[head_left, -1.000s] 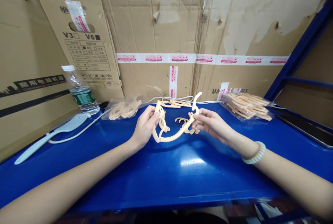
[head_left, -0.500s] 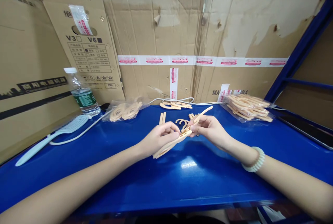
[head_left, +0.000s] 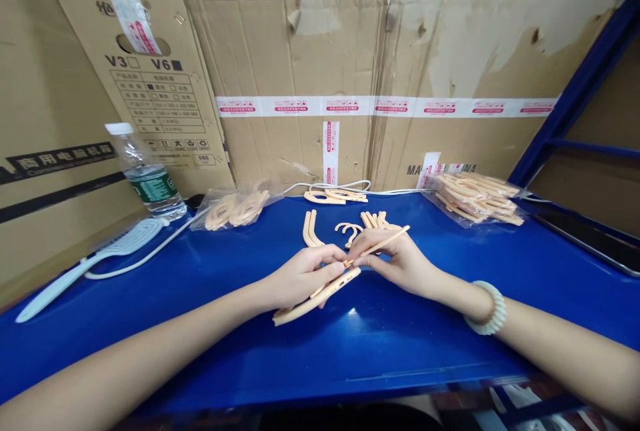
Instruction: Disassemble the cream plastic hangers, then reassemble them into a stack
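Note:
Over the blue table [head_left: 400, 344], my left hand [head_left: 307, 275] is closed on a beige slotted hanger arm [head_left: 296, 311], which slants down to the left; another beige piece shows partly beneath the fingers. My right hand [head_left: 403, 261] pinches a thin curved beige hanger piece [head_left: 393, 237] whose free end points up to the right. Its lower end meets the fingertips of my left hand close to the slotted arm; the exact contact is hidden. Just beyond the hands lie beige hooks [head_left: 356, 229], a pair of curved arms [head_left: 311, 227] and several more arms [head_left: 371, 219].
Bagged beige parts lie at back left [head_left: 235, 209] and back right [head_left: 475, 197]. Loose oval pieces [head_left: 325, 198] rest by a white cable [head_left: 345, 185]. A water bottle [head_left: 153, 184] and a hairbrush [head_left: 100, 264] are at left, a dark phone-like slab [head_left: 590, 241] at right. Cardboard [head_left: 300, 51] stands behind.
My right hand has tilted its piece flatter and lowered it. The slotted arm in my left hand has swung down and left, with a wider gap between the pieces. The view has shifted slightly.

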Motion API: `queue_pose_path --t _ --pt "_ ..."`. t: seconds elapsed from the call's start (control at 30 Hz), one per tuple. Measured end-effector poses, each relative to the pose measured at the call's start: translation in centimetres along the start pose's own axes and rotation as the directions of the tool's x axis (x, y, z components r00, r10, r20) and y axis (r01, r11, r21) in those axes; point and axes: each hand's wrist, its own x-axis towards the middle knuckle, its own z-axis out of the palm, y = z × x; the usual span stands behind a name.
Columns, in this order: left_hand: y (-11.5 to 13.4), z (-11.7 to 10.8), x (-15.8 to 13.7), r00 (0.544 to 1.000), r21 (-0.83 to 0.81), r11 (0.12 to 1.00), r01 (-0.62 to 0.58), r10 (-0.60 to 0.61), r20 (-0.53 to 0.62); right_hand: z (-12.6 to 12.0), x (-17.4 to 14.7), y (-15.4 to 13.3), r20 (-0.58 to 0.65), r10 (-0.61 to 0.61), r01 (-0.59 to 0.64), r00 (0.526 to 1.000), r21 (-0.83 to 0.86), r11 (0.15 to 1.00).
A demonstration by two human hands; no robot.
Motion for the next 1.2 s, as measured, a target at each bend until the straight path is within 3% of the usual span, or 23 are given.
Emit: queue_pose_path --t 0.17,0.27,0.53,0.77,0.83,0.9,0.97,1.03,1.1,1.2 --pt "0.2 0.1 -0.3 0.977 0.361 0.918 -0.165 0.201 -0.065 -0.3 -0.2 -0.2 0.053 -0.158 0.165 0.986 -0.194 0.967" --pt "0.3 0.3 -0.4 0.967 0.452 0.868 -0.205 0.252 -0.045 -0.5 -0.3 -0.6 0.105 -0.217 0.238 0.971 -0.276 0.931" --pt "0.4 0.5 -0.3 0.966 0.453 0.862 -0.226 0.260 -0.012 -0.8 -0.6 -1.0 0.234 -0.279 0.357 0.931 -0.441 0.823" --pt "0.2 0.4 -0.4 0.980 0.276 0.944 -0.180 0.197 -0.037 -1.2 -0.6 -1.2 0.332 -0.371 0.497 0.867 -0.533 0.685" --pt "-0.1 0.4 -0.2 0.991 0.128 0.984 -0.121 0.128 -0.049 -1.9 -0.2 -1.2 0.234 -0.359 0.428 0.904 -0.511 0.746" --pt "-0.6 0.2 0.1 0.999 -0.169 0.985 -0.024 0.018 -0.037 -3.2 0.4 -0.8 0.028 -0.278 0.260 0.960 -0.458 0.850" --pt "-1.0 -0.2 0.7 0.999 -0.421 0.906 0.040 -0.052 -0.016 -4.8 0.8 0.0 -0.148 -0.059 -0.002 0.987 -0.383 0.924" --pt "-1.1 -0.5 1.2 0.998 -0.518 0.855 0.032 -0.055 -0.030 -6.5 1.1 1.1 -0.167 0.249 -0.286 0.954 -0.264 0.921" --pt "-1.1 -0.8 1.5 0.997 -0.566 0.824 0.010 -0.055 -0.061 -7.8 0.9 2.2 -0.073 0.480 -0.484 0.874 -0.215 0.848" --pt "-0.8 -1.0 1.5 0.991 -0.635 0.773 -0.019 -0.067 -0.112 -8.8 0.5 3.3 0.033 0.615 -0.589 0.788 -0.251 0.768"
